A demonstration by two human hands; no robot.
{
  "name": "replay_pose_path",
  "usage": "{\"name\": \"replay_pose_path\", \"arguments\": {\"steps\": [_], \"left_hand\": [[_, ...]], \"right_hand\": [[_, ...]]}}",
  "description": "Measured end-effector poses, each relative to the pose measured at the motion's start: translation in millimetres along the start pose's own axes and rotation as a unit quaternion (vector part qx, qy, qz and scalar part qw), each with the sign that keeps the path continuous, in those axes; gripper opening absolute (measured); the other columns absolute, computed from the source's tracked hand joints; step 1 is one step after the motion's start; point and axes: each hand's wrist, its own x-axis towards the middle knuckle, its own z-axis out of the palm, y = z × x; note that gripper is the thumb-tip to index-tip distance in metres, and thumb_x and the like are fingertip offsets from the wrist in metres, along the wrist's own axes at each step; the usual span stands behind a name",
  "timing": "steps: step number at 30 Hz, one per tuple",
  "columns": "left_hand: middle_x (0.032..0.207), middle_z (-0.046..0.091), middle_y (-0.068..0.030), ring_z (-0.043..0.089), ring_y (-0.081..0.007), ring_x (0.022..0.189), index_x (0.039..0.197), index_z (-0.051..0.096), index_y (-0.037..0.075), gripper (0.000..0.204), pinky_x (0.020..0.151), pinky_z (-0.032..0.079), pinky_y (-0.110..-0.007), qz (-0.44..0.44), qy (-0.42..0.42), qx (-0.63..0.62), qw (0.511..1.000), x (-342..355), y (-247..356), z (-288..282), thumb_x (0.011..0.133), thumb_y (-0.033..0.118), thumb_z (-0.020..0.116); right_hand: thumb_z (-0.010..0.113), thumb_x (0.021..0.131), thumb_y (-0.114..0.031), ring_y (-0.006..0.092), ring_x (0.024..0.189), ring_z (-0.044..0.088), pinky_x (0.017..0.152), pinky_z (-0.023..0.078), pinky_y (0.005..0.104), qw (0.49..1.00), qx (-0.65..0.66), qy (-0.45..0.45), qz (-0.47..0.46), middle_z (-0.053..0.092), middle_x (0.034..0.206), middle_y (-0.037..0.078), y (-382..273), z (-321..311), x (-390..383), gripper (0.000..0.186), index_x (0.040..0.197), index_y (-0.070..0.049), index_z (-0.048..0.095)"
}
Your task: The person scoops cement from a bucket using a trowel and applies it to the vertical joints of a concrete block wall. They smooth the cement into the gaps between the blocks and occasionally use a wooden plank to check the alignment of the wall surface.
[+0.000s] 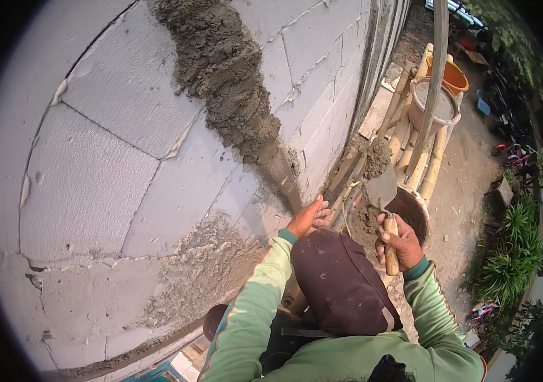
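Observation:
My right hand (404, 241) is wrapped round the wooden handle of a trowel (382, 190). A lump of wet mortar (377, 158) sits on the far part of its blade. Beneath the trowel is a bucket (419, 205) with more mortar in it, partly hidden by the blade and my hand. My left hand (309, 217) is open, fingers stretched out, beside the lower end of a thick grey mortar strip (230, 83). Whether it touches the wall, I cannot tell. The rough strip runs down a wall of pale blocks (93, 172).
Bamboo poles (435, 159) form a platform beside the wall, crossed by a slanting wooden post (435, 83). On it stand a pinkish bucket of grey mix (440, 105) and an orange bucket (452, 76). Below lies bare ground with green plants (512, 248) at the right.

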Motion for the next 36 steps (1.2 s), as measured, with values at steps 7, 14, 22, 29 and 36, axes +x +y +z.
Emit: {"name": "replay_pose_path", "arguments": {"steps": [7, 14, 22, 29, 36], "left_hand": [[0.146, 0.052, -0.0176, 0.063, -0.0270, 0.116, 0.155, 0.036, 0.000, 0.079, 0.097, 0.051, -0.039, 0.314, 0.228, 0.235, 0.891, -154.6, 63.2, 14.9, 0.103, 0.060, 0.042], [0.164, 0.015, -0.0258, 0.041, -0.0401, 0.140, 0.159, 0.023, 0.001, 0.092, 0.111, 0.039, -0.054, 0.606, 0.521, 0.342, 0.494, -241.4, 62.6, 36.7, 0.098, 0.067, 0.044], [0.165, 0.004, -0.0283, 0.017, -0.0437, 0.152, 0.160, 0.017, 0.001, 0.096, 0.121, 0.021, -0.059, 0.651, 0.566, 0.366, 0.349, -228.0, 66.1, 32.5, 0.098, 0.070, 0.039], [0.166, 0.003, -0.0278, 0.009, -0.0430, 0.154, 0.160, 0.016, -0.001, 0.089, 0.123, 0.016, -0.058, 0.618, 0.583, 0.407, 0.336, -238.7, 72.2, 29.5, 0.102, 0.065, 0.033], [0.166, 0.006, -0.0270, 0.012, -0.0414, 0.154, 0.160, 0.019, 0.002, 0.095, 0.123, 0.018, -0.058, 0.613, 0.604, 0.377, 0.344, -243.3, 73.8, 17.1, 0.098, 0.071, 0.037]], "right_hand": [[0.042, 0.109, -0.033, 0.0123, 0.069, 0.057, 0.049, 0.052, 0.0264, 0.908, 0.266, -0.152, -0.286, 0.055, 0.106, 0.010, -91.7, 114.3, 62.2, 0.049, 0.146, 0.000, 0.036], [0.057, 0.102, -0.010, 0.0151, 0.076, 0.057, 0.069, 0.052, 0.0299, 0.752, 0.196, 0.021, -0.629, 0.058, 0.096, 0.010, -130.6, 173.3, 84.7, 0.055, 0.149, -0.015, 0.028], [0.070, 0.092, -0.011, 0.0127, 0.077, 0.057, 0.070, 0.048, 0.0258, 0.796, -0.462, -0.057, -0.388, 0.060, 0.084, 0.007, -77.1, 131.4, 141.9, 0.050, 0.134, -0.007, 0.042], [0.072, 0.095, -0.031, 0.0085, 0.070, 0.055, 0.053, 0.049, 0.0260, 0.884, -0.281, -0.008, -0.374, 0.060, 0.085, 0.001, -102.3, 111.1, 162.0, 0.043, 0.124, -0.004, 0.053], [0.045, 0.105, -0.056, 0.0066, 0.054, 0.051, 0.046, 0.045, 0.0222, 0.888, -0.268, -0.199, -0.315, 0.052, 0.074, 0.000, -213.8, 184.5, 212.2, 0.054, 0.108, -0.005, 0.062]]}}
